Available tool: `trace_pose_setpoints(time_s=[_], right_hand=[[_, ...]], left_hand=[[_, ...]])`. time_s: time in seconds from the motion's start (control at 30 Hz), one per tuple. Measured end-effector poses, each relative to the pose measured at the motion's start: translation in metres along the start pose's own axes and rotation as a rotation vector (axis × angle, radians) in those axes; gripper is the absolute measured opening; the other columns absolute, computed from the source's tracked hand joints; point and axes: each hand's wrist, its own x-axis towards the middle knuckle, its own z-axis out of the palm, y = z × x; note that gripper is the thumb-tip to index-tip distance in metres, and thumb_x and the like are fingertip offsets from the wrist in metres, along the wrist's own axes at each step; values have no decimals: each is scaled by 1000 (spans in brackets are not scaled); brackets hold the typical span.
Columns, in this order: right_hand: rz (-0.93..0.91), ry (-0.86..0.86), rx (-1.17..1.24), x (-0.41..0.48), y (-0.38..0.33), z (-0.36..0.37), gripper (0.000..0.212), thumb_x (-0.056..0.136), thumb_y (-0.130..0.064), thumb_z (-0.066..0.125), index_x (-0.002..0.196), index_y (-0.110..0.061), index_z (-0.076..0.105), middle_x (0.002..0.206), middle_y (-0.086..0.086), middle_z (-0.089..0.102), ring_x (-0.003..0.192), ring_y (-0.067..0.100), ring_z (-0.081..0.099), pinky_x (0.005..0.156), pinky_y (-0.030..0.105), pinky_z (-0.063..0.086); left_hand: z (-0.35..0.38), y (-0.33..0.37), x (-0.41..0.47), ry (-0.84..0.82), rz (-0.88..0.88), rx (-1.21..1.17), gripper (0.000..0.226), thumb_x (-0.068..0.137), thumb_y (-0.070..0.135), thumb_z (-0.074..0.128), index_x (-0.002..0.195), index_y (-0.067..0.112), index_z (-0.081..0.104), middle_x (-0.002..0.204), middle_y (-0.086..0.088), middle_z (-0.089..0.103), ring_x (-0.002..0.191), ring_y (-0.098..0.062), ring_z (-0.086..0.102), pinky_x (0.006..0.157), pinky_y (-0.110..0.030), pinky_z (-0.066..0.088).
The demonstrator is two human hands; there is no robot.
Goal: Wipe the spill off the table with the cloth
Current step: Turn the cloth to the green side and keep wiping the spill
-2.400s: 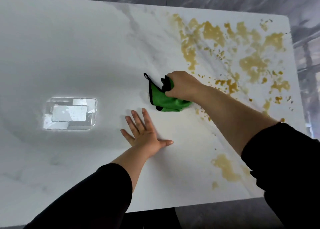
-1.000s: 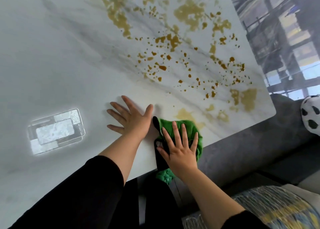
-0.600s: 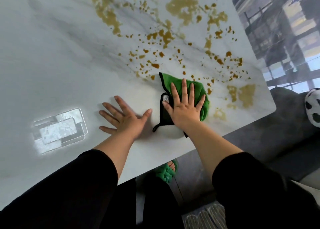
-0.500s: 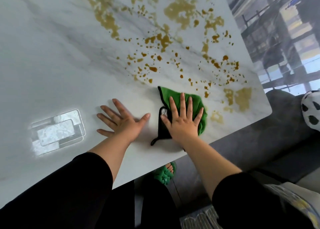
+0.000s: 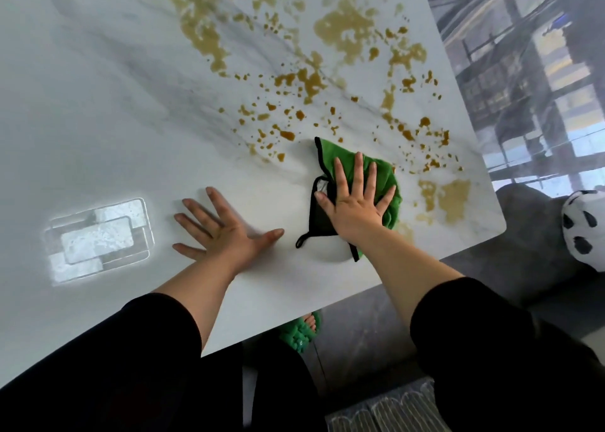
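Observation:
A brown spill (image 5: 343, 35) spreads in patches and many small drops over the far and right part of the white marble table (image 5: 98, 104). One more patch (image 5: 453, 196) lies near the right corner. A green cloth with black trim (image 5: 339, 158) lies at the near edge of the drops. My right hand (image 5: 355, 202) presses flat on the cloth, fingers spread. My left hand (image 5: 222, 232) rests flat on the bare tabletop to the left of the cloth, fingers apart, holding nothing.
A bright reflection of a ceiling light (image 5: 98, 241) shows on the table at the left. The table's near edge runs just below my forearms. A black-and-white plush toy (image 5: 586, 232) lies on a grey seat at the right. A green slipper (image 5: 299, 331) shows under the table.
A second ago the cloth hung over the near table edge; my right hand has since slid it away from me, up to the drops. My left hand has stayed flat in place.

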Motion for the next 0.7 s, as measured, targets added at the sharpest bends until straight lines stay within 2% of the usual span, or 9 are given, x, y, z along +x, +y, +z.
trace_pose_setpoints(time_s=[0.13, 0.3, 0.47, 0.6, 0.7], right_hand=[[-102, -57, -41, -36, 17, 19, 72, 75, -83, -7, 129, -50, -42, 140, -12, -52, 134, 20, -43, 100, 58, -30], [-108, -184, -132, -92, 37, 51, 72, 73, -82, -14, 128, -47, -45, 137, -11, -55, 127, 20, -51, 104, 63, -23], [-84, -82, -100, -27, -7, 15, 71, 77, -80, -5, 119, -46, -50, 128, -9, -62, 129, 25, -48, 102, 65, -24], [-142, -38, -101, 16, -41, -12, 71, 84, -78, 3, 130, -44, -39, 140, -7, -52, 137, 27, -38, 103, 65, -21], [-192, -63, -139, 6, -33, -10, 72, 85, -76, 3, 134, -42, -37, 143, -5, -49, 138, 26, -37, 105, 63, -20]], left_hand=[[-2, -3, -2, -21, 17, 13, 155, 41, 91, 65, 125, 37, -53, 141, -9, -54, 131, -31, -49, 102, -69, -19], [-8, 2, -4, -69, -25, 44, 154, 44, 90, 66, 120, 35, -55, 140, -12, -55, 132, -34, -47, 103, -70, -16], [-8, 5, -1, -63, -70, 58, 156, 41, 90, 66, 117, 34, -58, 135, -11, -60, 129, -34, -50, 102, -70, -17], [-4, 9, 0, -42, -100, 37, 160, 34, 89, 69, 118, 34, -56, 119, -6, -70, 116, -30, -59, 96, -68, -25], [-7, 10, -3, -51, -118, 39, 158, 40, 89, 68, 116, 32, -59, 133, -11, -61, 126, -34, -53, 101, -70, -20]])
